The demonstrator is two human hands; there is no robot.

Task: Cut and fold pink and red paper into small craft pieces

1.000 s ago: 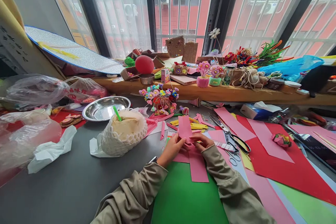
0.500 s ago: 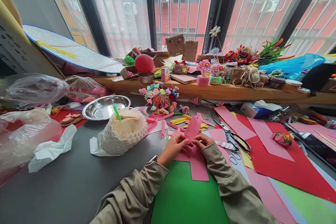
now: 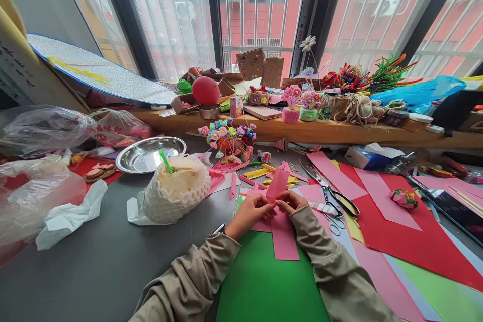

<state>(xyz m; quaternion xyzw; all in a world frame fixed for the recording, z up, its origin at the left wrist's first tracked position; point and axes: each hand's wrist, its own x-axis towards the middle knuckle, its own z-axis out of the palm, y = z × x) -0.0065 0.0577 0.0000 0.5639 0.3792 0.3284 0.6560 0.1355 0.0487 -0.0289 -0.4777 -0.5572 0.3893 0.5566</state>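
Note:
Both my hands pinch the lower end of a pink paper strip, which stands up with a crease across it. My left hand grips it from the left, thumb against fingertips. From the other side my right hand pinches it close by, the fingertips of the two hands nearly meeting. Below them a second pink strip lies on the green sheet. Just right of my right hand are black-handled scissors and a smaller grey-handled pair.
A wrapped coconut with a green straw stands left, before a metal plate. Behind my hands are yellow paper strips and a bunch of crocheted flowers. Red card and a phone lie right.
The pink strip's upper part has bent slightly and its crease shows more. My fingertips have shifted a little on it. The whole view has moved slightly.

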